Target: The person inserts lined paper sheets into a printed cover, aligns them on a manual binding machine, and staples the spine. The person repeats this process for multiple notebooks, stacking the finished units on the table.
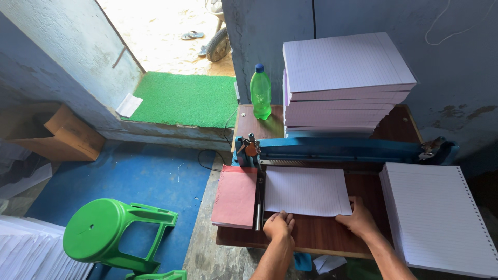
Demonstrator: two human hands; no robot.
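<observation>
My left hand [278,226] rests with curled fingers on the near left corner of a small stack of lined white sheets [306,190]. My right hand [358,220] presses flat on the near right corner of the same stack. The sheets lie on a dark wooden table [321,236], their far edge pushed under a long blue punching machine [342,149]. A metal guide bar [258,199] runs along the stack's left side.
Pink card covers [236,196] lie left of the bar. A punched paper pile [441,218] sits at the right, a tall lined paper stack [342,85] and a green bottle [260,93] behind the machine. A green stool [111,233] lies tipped on the blue floor.
</observation>
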